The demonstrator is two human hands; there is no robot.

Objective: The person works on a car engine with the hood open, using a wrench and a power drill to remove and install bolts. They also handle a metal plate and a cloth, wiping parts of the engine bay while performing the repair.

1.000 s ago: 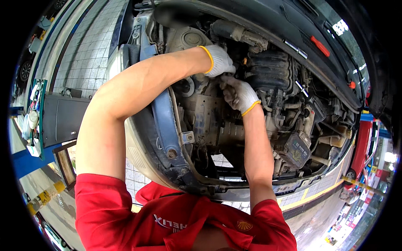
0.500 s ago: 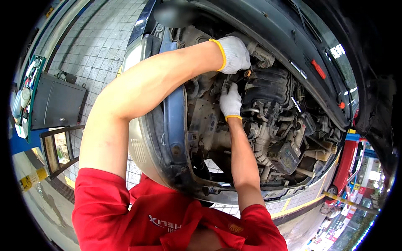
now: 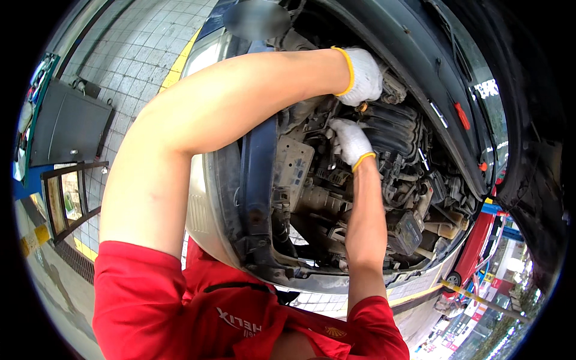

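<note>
My left hand (image 3: pixel 362 77), in a white knit glove with yellow cuff, is curled over the engine bay (image 3: pixel 298 155), beside an orange tab (image 3: pixel 363 107); what it grips is hidden. My right hand (image 3: pixel 350 141), similarly gloved, is closed below and left of it, beside the black ribbed intake manifold (image 3: pixel 389 129), around a small dark metallic item that I cannot make out. On the cowl at the upper right lie a red-handled screwdriver (image 3: pixel 462 115) and a silver metal tool (image 3: pixel 438 113). Another silver bar (image 3: pixel 423 158) stands out among the hoses.
The car's front edge (image 3: pixel 214 198) curves around my body. A raised black hood (image 3: pixel 537 174) fills the right side. At left are a grey cabinet (image 3: pixel 66 123) and a black frame (image 3: pixel 69 195) on tiled floor; at lower right, a red car (image 3: pixel 474 243) and a yellow post.
My left hand has moved right and up from near my right hand, now curled higher over the engine. My right hand has shifted and turned slightly; the view has swung a little.
</note>
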